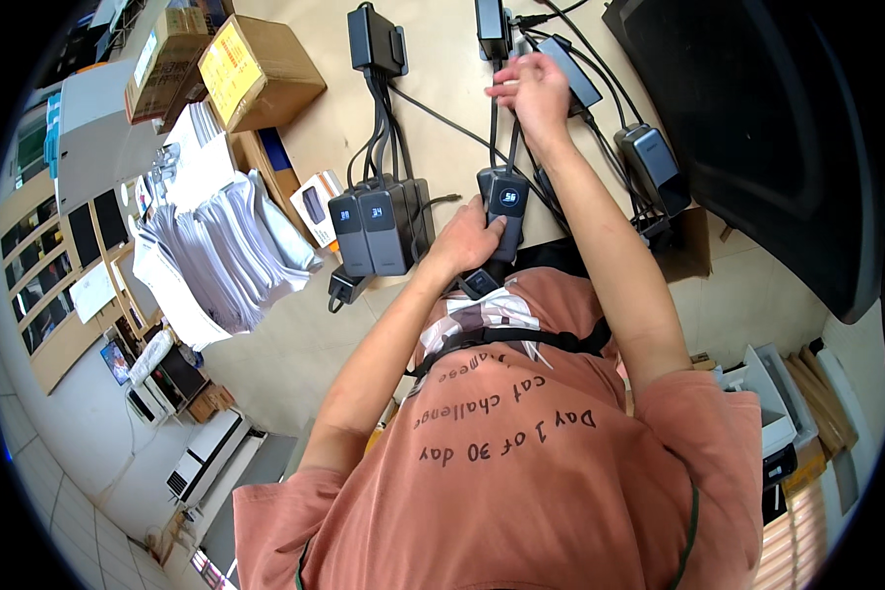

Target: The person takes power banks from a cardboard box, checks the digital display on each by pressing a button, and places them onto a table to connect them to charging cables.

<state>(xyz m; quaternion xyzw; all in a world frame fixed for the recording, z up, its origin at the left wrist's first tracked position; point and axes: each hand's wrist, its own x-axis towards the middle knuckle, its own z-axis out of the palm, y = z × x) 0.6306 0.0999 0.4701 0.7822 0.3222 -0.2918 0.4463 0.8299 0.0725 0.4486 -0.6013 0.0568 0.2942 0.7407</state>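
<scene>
My left hand (465, 241) grips a dark grey power bank (505, 203) with a lit round display, its thumb on the front edge and the fingers partly hidden behind. Another dark block stands right beside it. Farther off, my right hand (535, 96) reaches among cables, its fingers slightly blurred and apart, with nothing visible between them. Under and beside that hand lies a slim grey charger brick (572, 77). A black charger block (492, 28) stands just beyond its fingertips, with a cable running down toward the power bank.
Left of my hand stand several power banks (388, 231) with cables up to a black charging block (374, 41). Another grey power bank (653, 169) is at the right, near a large black monitor (767, 128). Paper stacks (226, 261) and a cardboard box (261, 74) fill the left.
</scene>
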